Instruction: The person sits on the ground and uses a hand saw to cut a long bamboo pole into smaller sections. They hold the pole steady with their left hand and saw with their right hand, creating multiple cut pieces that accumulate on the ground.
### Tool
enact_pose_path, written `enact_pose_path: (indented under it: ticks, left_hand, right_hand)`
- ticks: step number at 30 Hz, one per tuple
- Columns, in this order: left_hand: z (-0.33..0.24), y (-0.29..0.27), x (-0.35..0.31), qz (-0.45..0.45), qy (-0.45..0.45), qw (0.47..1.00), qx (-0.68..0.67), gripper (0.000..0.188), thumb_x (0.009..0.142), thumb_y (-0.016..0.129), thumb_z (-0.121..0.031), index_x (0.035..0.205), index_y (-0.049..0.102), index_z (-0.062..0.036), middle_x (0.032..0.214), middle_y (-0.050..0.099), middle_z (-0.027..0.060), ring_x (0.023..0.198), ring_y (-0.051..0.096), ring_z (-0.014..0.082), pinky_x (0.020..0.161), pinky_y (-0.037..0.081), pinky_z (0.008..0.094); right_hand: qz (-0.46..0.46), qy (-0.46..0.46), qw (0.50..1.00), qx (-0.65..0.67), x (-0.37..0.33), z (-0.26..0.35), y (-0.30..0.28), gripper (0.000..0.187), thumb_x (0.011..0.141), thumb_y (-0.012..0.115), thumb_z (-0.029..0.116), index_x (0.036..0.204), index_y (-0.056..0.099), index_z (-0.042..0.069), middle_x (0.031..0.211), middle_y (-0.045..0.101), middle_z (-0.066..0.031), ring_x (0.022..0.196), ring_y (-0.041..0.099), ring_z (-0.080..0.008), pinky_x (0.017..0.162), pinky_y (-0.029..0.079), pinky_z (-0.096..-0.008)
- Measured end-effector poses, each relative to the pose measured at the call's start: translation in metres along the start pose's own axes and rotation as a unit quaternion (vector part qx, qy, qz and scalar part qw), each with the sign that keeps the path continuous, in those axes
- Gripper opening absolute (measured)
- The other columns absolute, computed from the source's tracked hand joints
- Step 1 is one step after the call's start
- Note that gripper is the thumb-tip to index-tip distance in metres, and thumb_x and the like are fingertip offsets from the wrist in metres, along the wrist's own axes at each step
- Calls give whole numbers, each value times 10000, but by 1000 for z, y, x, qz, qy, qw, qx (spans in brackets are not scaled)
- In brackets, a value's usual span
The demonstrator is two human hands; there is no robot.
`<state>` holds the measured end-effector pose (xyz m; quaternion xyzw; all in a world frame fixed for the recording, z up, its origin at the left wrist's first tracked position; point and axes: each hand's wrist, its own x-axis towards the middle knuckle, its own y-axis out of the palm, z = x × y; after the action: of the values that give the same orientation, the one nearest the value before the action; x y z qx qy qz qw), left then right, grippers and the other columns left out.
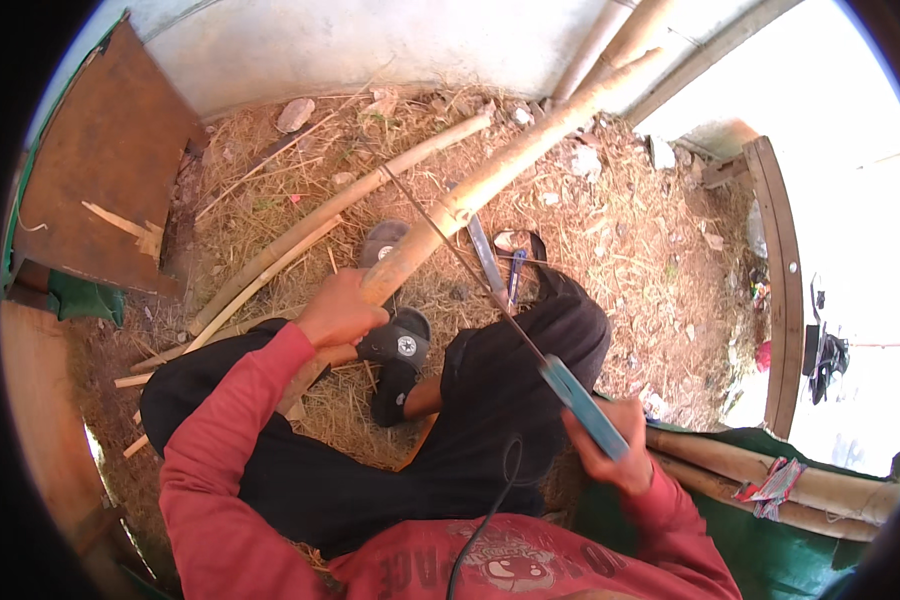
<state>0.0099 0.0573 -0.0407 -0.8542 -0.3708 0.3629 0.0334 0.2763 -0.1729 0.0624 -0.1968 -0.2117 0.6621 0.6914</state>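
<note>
A thick bamboo pole point(515, 170) slants from the upper right down toward my lap. My left hand point(340, 312) is wrapped round its lower part, near my left knee. In my right hand point(610, 445) is the teal handle of a hand saw point(570, 392), its long thin blade seen nearly edge-on. That blade crosses the pole a little beyond my left hand; whether its teeth are in the bamboo I cannot tell. A flat metal blade point(486, 252) and a small blue-handled tool point(516, 275) lie beyond the saw, between my feet and the pole.
Thinner bamboo lengths point(340, 205) lie on the straw-strewn ground at the left. A brown wooden board point(100, 150) stands at the far left. Tied bamboo poles point(820, 490) run along the right, over green cloth. Stones point(295, 115) lie along the pale back wall point(300, 50).
</note>
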Motion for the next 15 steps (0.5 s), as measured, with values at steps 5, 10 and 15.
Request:
enact_pose_path:
  ticks: [5, 10, 15]
  left_hand:
    - [-7, 5, -5, -23, 27, 998, 49, 270, 722, 673, -8, 976, 603, 56, 649, 602, 72, 479, 571, 125, 407, 436, 286]
    - [-1, 3, -4, -21, 41, 999, 24, 284, 724, 676, -29, 981, 602, 66, 658, 610, 83, 470, 579, 139, 422, 451, 295]
    - [8, 7, 0, -51, 59, 993, 88, 337, 722, 682, -53, 1028, 613, 69, 683, 634, 106, 483, 597, 155, 438, 463, 310]
  right_hand:
    - [-14, -14, 999, -26, 15, -6, 13, 30, 777, 672, -37, 762, 653, -20, 522, 491, -123, 409, 546, -269, 429, 413, -346]
    - [-14, -8, 999, -36, 0, -5, 7, 124, 749, 673, -42, 678, 583, 6, 514, 480, -137, 410, 536, -308, 413, 388, -359]
    - [-7, -34, 998, -54, 15, -10, 12, 132, 751, 682, -22, 672, 581, 9, 538, 493, -126, 430, 537, -290, 425, 393, -343]
